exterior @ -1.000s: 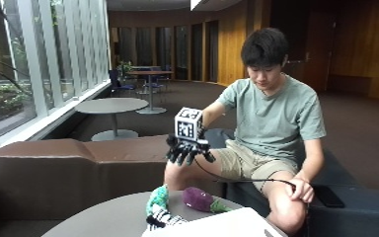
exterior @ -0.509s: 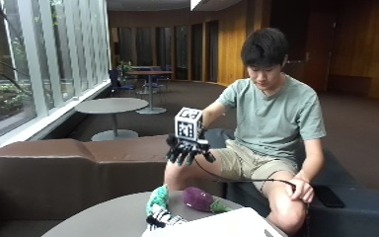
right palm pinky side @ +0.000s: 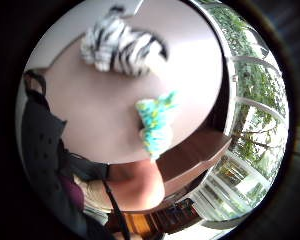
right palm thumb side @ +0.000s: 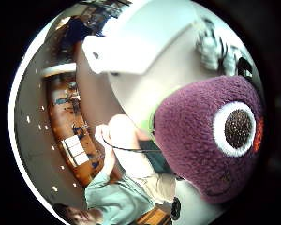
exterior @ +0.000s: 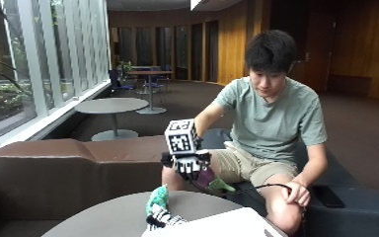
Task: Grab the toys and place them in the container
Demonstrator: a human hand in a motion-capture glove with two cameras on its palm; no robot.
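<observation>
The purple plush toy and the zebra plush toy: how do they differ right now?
The purple plush toy hangs off the table in the gloved right hand; the zebra plush toy lies on the table. The purple one is plain with a big round eye; the zebra one is black-and-white striped. Both are soft toys still outside the container.

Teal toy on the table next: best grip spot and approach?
Judging by its pose, pinch the teal toy across its narrow middle, coming straight down. It lies apart from the zebra toy, with bare table on both sides for fingers.
</observation>
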